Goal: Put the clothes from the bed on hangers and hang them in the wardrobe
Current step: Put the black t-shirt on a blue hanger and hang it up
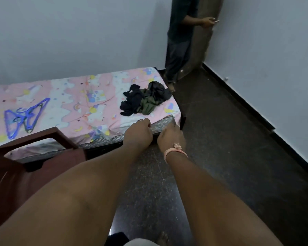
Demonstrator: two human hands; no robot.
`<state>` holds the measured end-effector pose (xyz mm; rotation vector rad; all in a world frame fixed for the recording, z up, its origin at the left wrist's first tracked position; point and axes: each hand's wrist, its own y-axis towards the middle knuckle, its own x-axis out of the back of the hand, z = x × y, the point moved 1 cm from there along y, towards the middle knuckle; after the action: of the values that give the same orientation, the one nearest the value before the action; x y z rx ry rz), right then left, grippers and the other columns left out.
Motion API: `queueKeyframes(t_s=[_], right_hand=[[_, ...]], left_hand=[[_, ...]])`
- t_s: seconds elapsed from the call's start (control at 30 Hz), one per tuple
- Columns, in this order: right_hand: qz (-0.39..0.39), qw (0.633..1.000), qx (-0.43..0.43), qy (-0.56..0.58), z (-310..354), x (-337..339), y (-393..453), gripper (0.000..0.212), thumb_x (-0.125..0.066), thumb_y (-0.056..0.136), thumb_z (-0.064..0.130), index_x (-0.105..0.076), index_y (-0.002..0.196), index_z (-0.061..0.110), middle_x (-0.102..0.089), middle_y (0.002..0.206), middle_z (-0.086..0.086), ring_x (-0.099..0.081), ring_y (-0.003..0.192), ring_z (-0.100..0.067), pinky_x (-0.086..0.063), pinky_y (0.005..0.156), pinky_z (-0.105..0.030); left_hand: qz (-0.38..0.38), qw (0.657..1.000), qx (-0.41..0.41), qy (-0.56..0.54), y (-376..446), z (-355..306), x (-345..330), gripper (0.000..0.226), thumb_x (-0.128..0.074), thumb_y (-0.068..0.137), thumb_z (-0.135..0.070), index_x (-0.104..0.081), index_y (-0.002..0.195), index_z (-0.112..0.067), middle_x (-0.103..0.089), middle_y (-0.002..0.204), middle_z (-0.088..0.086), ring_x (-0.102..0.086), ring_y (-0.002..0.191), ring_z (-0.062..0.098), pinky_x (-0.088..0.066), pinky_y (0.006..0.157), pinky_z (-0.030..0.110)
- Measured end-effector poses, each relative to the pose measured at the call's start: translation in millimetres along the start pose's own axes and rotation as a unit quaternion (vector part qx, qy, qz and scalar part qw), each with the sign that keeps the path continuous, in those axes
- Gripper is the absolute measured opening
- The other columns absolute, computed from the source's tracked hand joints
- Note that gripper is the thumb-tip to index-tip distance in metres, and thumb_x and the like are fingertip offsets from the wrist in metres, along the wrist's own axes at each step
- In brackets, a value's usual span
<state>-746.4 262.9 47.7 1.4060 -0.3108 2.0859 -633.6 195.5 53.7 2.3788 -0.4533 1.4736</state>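
Note:
A pile of dark clothes (146, 99), black and olive green, lies crumpled at the right end of the bed (75, 102), which has a pink patterned sheet. Blue hangers (23, 117) lie in a loose bunch at the bed's left end. Both my arms reach forward to the bed's front edge near its right corner. My left hand (138, 134) has its fingers curled at the edge of the sheet, a short way in front of the clothes. My right hand (171, 137), with a pink thread band on the wrist, is curled beside it against the mattress side. Neither hand visibly holds anything.
A dark red plastic chair (37, 157) stands at the lower left against the bed. Another person (180, 41) stands past the bed's far right corner, one hand on a tall brown panel (208, 32). Dark speckled floor (229, 139) runs along the right wall.

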Motion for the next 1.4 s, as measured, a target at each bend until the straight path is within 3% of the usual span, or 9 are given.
queueKeyframes(t_s=[0.17,0.33,0.5,0.73,1.17,1.4], right_hand=[[0.041,0.997,0.066,0.028,23,-41,28,0.023,-0.047,0.095,0.021,-0.053,0.112,0.007,-0.059,0.114,-0.014,-0.06,0.101,-0.033,-0.045,0.075,-0.038],[0.075,0.989,0.118,0.044,70,-83,66,0.019,-0.048,0.095,0.019,-0.051,0.11,0.008,-0.057,0.109,-0.013,-0.058,0.097,-0.034,-0.04,0.07,-0.037],[0.102,0.982,0.155,0.033,134,-124,118,0.02,-0.045,0.098,0.021,-0.049,0.114,0.01,-0.055,0.114,-0.012,-0.057,0.1,-0.034,-0.045,0.075,-0.039],[0.118,0.974,0.186,0.049,251,-164,184,0.016,-0.044,0.1,0.023,-0.047,0.108,0.01,-0.052,0.11,-0.013,-0.058,0.091,-0.036,-0.046,0.069,-0.039],[0.195,0.95,0.239,0.049,379,-263,271,0.022,-0.045,0.098,0.022,-0.049,0.116,0.01,-0.053,0.116,-0.012,-0.058,0.101,-0.035,-0.041,0.071,-0.037],[0.228,0.932,0.277,0.057,442,-323,354,0.023,-0.044,0.099,0.023,-0.051,0.116,0.009,-0.055,0.116,-0.013,-0.059,0.104,-0.037,-0.046,0.078,-0.039]], left_hand=[[-0.012,0.997,0.075,-0.005,19,46,0,0.018,-0.044,0.098,-0.02,-0.056,0.111,-0.018,-0.062,0.105,0.006,-0.059,0.087,0.027,-0.052,0.071,0.042],[-0.04,0.991,0.124,-0.005,54,105,6,0.022,-0.045,0.1,-0.023,-0.057,0.118,-0.019,-0.063,0.108,0.005,-0.06,0.086,0.027,-0.047,0.065,0.036],[-0.082,0.985,0.152,-0.018,110,171,28,0.024,-0.046,0.099,-0.024,-0.058,0.12,-0.02,-0.063,0.11,0.005,-0.061,0.091,0.027,-0.051,0.074,0.038],[-0.109,0.968,0.222,-0.031,170,263,71,0.026,-0.046,0.098,-0.023,-0.058,0.12,-0.02,-0.064,0.108,0.006,-0.062,0.094,0.028,-0.049,0.075,0.037],[-0.146,0.941,0.303,-0.03,274,378,101,0.023,-0.049,0.097,-0.019,-0.062,0.116,-0.017,-0.065,0.11,0.006,-0.066,0.095,0.028,-0.052,0.077,0.036],[-0.169,0.911,0.375,-0.006,352,434,106,0.023,-0.05,0.099,-0.021,-0.061,0.118,-0.019,-0.065,0.11,0.005,-0.065,0.096,0.025,-0.053,0.079,0.035]])
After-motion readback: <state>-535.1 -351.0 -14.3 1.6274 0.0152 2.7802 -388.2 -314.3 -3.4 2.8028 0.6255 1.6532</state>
